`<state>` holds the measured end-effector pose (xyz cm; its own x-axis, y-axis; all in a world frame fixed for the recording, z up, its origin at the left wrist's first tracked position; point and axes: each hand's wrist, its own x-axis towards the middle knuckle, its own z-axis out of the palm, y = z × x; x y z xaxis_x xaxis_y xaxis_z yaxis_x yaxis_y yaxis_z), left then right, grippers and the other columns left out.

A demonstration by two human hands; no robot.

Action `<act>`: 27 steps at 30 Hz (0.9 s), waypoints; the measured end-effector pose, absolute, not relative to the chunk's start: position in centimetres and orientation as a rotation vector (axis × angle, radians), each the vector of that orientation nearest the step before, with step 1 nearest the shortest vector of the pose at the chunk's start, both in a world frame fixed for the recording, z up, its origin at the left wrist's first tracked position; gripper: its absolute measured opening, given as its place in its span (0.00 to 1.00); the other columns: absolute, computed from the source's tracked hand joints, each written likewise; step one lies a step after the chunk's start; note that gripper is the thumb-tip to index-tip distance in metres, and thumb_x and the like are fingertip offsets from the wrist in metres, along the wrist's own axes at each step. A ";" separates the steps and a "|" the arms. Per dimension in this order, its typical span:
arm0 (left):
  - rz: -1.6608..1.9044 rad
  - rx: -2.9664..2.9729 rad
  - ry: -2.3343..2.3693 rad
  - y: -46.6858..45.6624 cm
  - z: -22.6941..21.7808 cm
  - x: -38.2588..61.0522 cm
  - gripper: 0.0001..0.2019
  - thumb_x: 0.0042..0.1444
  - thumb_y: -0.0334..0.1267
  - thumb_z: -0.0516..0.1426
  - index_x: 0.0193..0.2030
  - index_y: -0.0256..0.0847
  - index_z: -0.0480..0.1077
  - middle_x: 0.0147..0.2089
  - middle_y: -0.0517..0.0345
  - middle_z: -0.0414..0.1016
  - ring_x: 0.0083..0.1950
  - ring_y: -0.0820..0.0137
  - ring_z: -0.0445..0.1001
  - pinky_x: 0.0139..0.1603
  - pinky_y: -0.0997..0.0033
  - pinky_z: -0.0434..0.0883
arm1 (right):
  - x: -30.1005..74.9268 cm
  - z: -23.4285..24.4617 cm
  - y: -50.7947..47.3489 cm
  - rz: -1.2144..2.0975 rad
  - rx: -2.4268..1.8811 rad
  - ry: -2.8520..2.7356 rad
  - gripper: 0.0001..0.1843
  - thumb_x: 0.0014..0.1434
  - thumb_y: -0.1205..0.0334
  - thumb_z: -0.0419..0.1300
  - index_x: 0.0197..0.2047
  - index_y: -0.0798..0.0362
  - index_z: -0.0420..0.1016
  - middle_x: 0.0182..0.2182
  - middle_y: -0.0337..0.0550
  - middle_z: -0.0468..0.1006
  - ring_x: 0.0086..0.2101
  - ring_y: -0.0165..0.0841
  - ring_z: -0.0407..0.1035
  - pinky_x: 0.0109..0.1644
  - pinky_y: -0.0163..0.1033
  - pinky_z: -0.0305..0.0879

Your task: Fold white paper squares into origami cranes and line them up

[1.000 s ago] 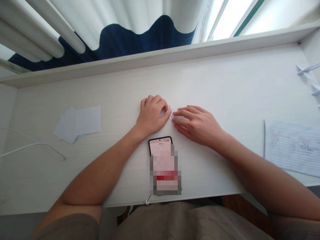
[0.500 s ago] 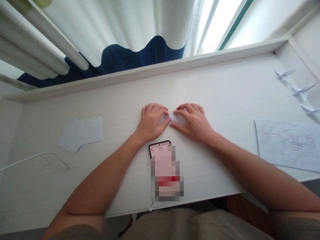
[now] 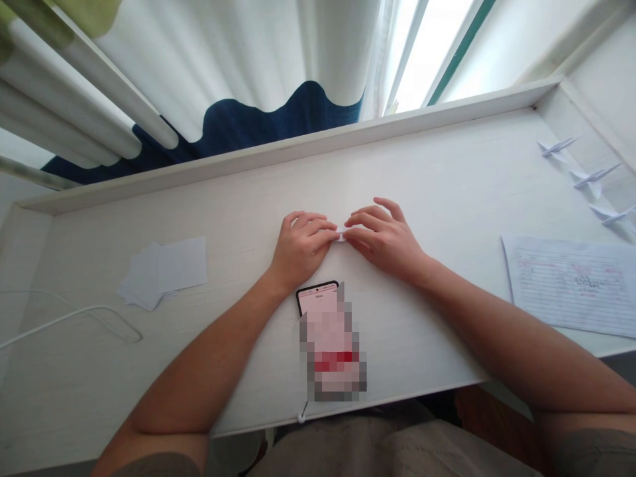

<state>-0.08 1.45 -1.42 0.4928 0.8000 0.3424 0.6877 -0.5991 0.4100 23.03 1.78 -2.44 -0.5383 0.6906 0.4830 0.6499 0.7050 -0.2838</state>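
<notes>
A small strip of folded white paper sits on the desk between my hands, mostly hidden by my fingertips. My left hand is shut on its left end, and my right hand pinches its right end. Both wrists rest low over the white desk. Just below my left hand lies a black-edged smartphone, its screen partly pixelated and lit pink and red.
Several loose white paper squares lie to the left, near a thin white cable. At the right are a lined, written-on sheet and three paper cranes. A raised ledge runs along the desk's back, before a curtain.
The paper now looks narrower and flatter, and my fingertips have closed in on it from both sides. The whole view has shifted slightly as my head moved.
</notes>
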 end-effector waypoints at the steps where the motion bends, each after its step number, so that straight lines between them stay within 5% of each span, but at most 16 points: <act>1: 0.725 2.524 1.271 1.4 -1.4 -0.1 0.11 0.69 0.33 0.57 0.44 0.50 0.81 0.51 0.59 0.87 0.60 0.60 0.79 0.69 0.46 0.62 | 23.1 -2.5 1.8 0.109 -1.006 -2.364 0.14 0.71 0.70 0.59 0.43 0.42 0.84 0.44 0.39 0.86 0.49 0.39 0.76 0.71 0.57 0.56; 6: 0.664 2.544 1.238 1.0 -1.0 -0.1 0.05 0.64 0.38 0.62 0.42 0.48 0.82 0.54 0.56 0.86 0.63 0.55 0.77 0.70 0.43 0.60 | 23.4 -2.5 1.8 0.184 -0.958 -2.436 0.12 0.72 0.66 0.59 0.44 0.44 0.85 0.46 0.42 0.87 0.46 0.40 0.75 0.66 0.55 0.62; 15: 0.625 2.574 1.205 1.2 -1.0 -0.3 0.08 0.70 0.41 0.60 0.42 0.50 0.83 0.51 0.59 0.87 0.58 0.59 0.78 0.66 0.46 0.62 | 23.4 -1.8 1.7 0.260 -0.889 -2.473 0.11 0.74 0.63 0.60 0.44 0.49 0.85 0.45 0.45 0.88 0.47 0.39 0.78 0.54 0.46 0.67; 27: 0.648 2.488 1.262 1.3 -1.0 -0.4 0.10 0.70 0.45 0.60 0.50 0.49 0.83 0.50 0.56 0.87 0.55 0.59 0.78 0.65 0.48 0.63 | 23.4 -2.1 1.8 0.262 -0.953 -2.473 0.11 0.75 0.59 0.60 0.45 0.45 0.86 0.44 0.44 0.87 0.46 0.40 0.74 0.53 0.48 0.65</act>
